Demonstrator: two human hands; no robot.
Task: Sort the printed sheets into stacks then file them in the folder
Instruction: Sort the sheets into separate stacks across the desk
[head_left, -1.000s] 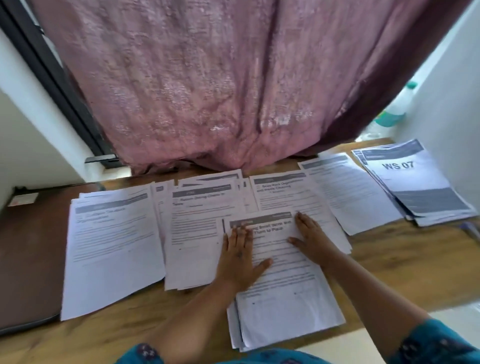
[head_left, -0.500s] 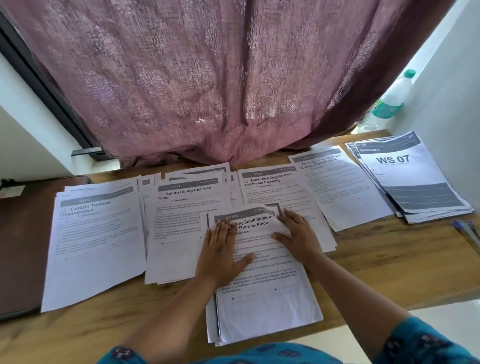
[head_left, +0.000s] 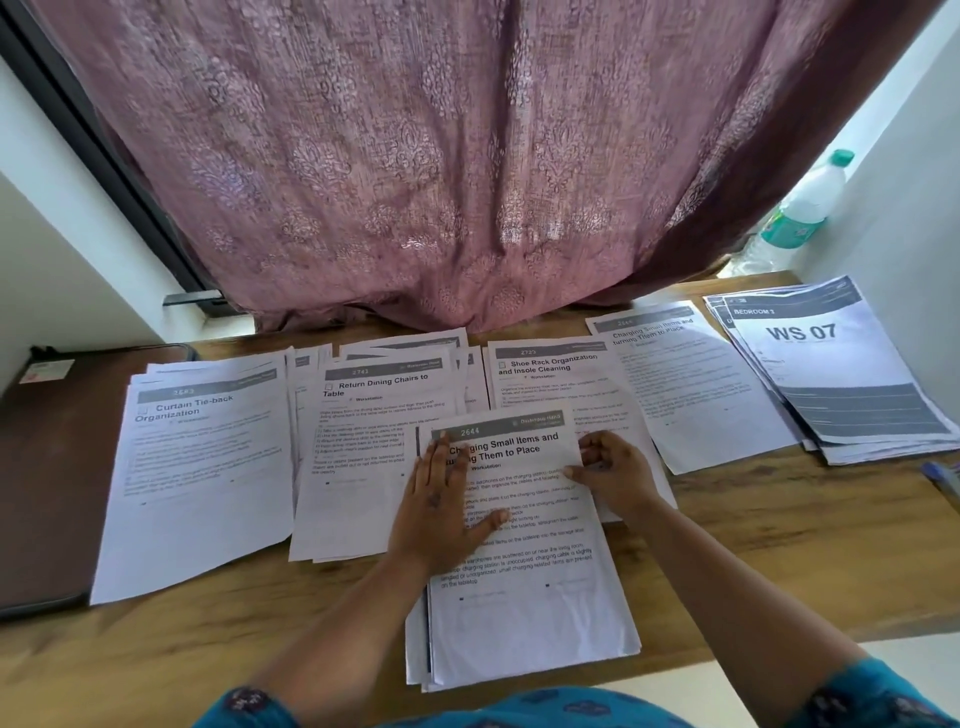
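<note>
On the wooden table (head_left: 779, 545), sheet stacks line the far edge. At the near edge lies the front stack (head_left: 530, 613): the left hand (head_left: 441, 514) presses flat on it, fingers together, and the right hand (head_left: 615, 475) pinches its top sheet's right edge.

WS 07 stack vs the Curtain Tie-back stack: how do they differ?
The WS 07 stack lies at the table's far right; the Curtain Tie-back stack lies at the left, partly over a dark brown folder. WS 07's top sheet is a cover with a big title and grey bands; Curtain Tie-back's top sheet carries a heading and body text. WS 07's sheets fan out more at the edges. Both lie flat, face up, and no hand touches them.
</note>
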